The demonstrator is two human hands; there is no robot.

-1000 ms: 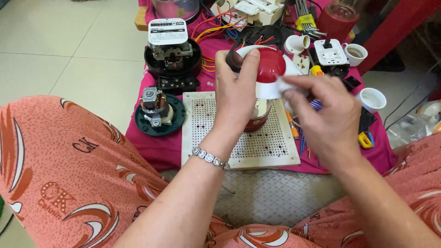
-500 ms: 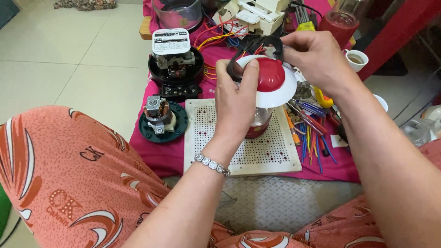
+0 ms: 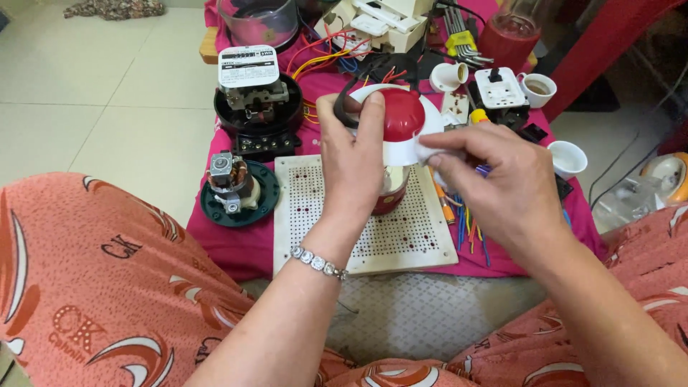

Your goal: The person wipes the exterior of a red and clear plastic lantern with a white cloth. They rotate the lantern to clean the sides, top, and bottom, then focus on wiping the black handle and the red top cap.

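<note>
A person sitting on the floor grips a red-and-white appliance (image 3: 398,129) with the left hand (image 3: 352,161) clasped over its red dome, holding it upright above the white perforated board (image 3: 358,236) near the front edge of the pink cloth (image 3: 229,244). The right hand (image 3: 502,186) pinches a small white wad (image 3: 428,153) against the white rim. The shiny dome looks clean, so the wiping seems well along, with the rim still in hand.
</note>
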